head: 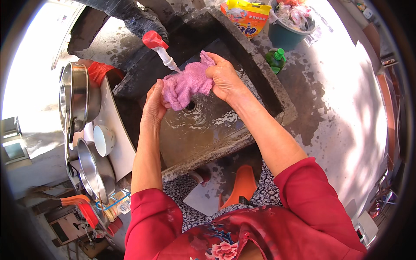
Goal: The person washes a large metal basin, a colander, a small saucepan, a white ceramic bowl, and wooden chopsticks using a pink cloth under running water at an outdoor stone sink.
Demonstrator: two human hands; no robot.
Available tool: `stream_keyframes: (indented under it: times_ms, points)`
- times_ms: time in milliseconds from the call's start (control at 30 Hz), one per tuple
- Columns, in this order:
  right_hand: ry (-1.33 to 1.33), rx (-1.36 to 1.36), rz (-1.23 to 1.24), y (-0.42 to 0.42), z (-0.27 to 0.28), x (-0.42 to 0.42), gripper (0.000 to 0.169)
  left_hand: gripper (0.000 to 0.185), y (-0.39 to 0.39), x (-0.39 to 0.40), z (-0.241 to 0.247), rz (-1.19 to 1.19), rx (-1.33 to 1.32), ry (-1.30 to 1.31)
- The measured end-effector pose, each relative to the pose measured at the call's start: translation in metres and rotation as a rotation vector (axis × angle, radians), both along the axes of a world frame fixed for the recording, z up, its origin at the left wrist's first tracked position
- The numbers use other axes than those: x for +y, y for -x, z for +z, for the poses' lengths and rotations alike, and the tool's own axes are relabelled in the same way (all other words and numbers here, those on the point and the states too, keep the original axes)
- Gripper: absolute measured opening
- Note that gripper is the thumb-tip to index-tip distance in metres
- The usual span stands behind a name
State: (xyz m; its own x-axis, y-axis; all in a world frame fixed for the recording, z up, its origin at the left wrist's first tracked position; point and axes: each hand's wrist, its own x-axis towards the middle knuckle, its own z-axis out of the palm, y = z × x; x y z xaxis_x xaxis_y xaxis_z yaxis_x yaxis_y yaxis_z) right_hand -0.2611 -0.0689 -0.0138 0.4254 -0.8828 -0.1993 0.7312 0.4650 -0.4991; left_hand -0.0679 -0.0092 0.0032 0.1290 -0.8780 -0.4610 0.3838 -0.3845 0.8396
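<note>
A wet pink terry cloth (188, 83) is stretched between my two hands above a stone sink (208, 146). My left hand (155, 102) grips its lower left end. Its upper right corner is pinched in my right hand (224, 76), with a bunched part of the cloth under the fingers. Just behind the cloth is the spout of a white plastic tap (166, 58) with a red handle (155, 39); water seems to run from it onto the cloth. Below, shallow water ripples around the dark drain hole (191, 105).
On the left, a ledge (112, 130) holds steel pots (92, 97), a white bowl (104, 140) and a steel basin (100, 169). Beyond the sink's right rim stand a detergent bag (247, 18), a lined bucket of rubbish (289, 35) and a green bottle (275, 60). An orange plastic object (242, 183) is below.
</note>
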Motion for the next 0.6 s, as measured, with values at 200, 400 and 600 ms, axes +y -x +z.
stream_keyframes:
  times_ms: [200,400,600]
  points:
    - [0.030,-0.090,0.079,-0.001,0.005,0.000,0.066,0.049,-0.034,0.001,-0.036,0.040,-1.127,-0.117]
    - [0.044,-0.199,0.138,0.006,0.012,0.003,0.056,0.054,-0.030,0.004,-0.051,0.058,-1.354,-0.321]
    - [0.001,-0.331,0.161,0.010,0.016,0.004,0.044,0.061,0.024,0.012,-0.034,-0.108,-0.460,0.241]
